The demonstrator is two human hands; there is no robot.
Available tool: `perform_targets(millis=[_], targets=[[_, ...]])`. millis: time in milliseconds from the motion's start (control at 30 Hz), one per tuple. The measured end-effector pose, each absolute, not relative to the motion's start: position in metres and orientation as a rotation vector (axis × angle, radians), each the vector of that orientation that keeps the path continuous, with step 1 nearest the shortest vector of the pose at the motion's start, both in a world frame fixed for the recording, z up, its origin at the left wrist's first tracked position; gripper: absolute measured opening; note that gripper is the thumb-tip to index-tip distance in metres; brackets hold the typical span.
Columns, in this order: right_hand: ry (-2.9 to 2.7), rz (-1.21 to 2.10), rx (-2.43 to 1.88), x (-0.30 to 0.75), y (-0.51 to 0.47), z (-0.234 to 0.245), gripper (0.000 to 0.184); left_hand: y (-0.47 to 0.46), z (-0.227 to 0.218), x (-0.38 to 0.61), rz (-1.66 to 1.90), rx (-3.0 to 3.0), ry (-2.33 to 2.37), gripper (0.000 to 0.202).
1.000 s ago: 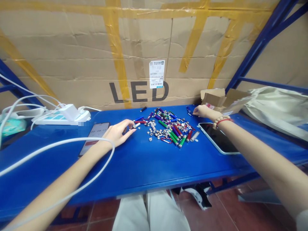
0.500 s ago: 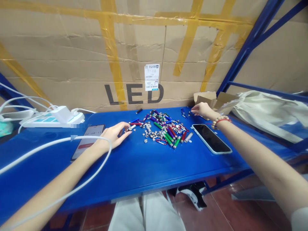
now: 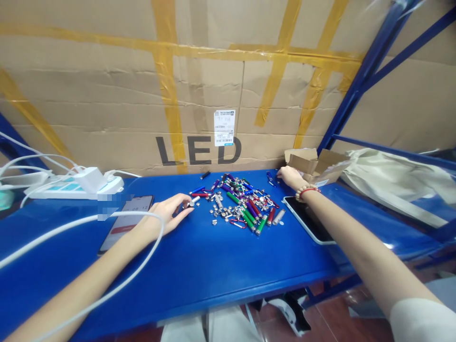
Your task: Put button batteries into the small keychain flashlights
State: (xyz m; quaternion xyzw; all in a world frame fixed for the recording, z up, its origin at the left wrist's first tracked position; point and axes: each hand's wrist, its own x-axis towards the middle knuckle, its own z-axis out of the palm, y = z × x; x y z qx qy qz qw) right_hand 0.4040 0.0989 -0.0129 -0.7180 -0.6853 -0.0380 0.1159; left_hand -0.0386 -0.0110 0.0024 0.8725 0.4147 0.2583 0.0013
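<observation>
A heap of small coloured keychain flashlights and silver button cells (image 3: 242,202) lies in the middle of the blue table (image 3: 221,261). My left hand (image 3: 171,211) rests at the heap's left edge, fingers curled around a small silver flashlight part (image 3: 192,200). My right hand (image 3: 290,176) reaches to the far right of the heap, fingertips pinched at a small blue flashlight (image 3: 270,177) beside a little cardboard box (image 3: 313,164). A beaded bracelet is on that wrist.
A phone with a lit timer screen (image 3: 126,222) lies left of my left hand under a white cable (image 3: 71,225). A dark phone (image 3: 306,219) lies under my right forearm. A power strip (image 3: 71,186) sits far left, a cloth bag (image 3: 395,178) at right, a big "LED" carton behind.
The view has tilted up a little and things sit lower in the frame. My right hand has shifted slightly left toward the blue flashlight. The left hand stays put.
</observation>
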Motion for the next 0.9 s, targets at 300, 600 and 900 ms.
perform_targets(millis=[300, 600, 900], targets=[[-2.024, -0.188, -1.711, 0.341, 0.082, 0.018, 0.025, -0.012, 0.001, -0.036, 0.737, 2.692, 1.314, 0.023], [-2.545, 0.339, -0.872, 0.231, 0.044, 0.015, 0.012, -0.012, 0.003, -0.036, 0.735, 2.65, 1.375, 0.022], [-2.653, 0.465, -0.591, 0.183, 0.005, 0.015, 0.014, -0.018, 0.006, -0.036, 0.691, 2.655, 1.277, 0.022]])
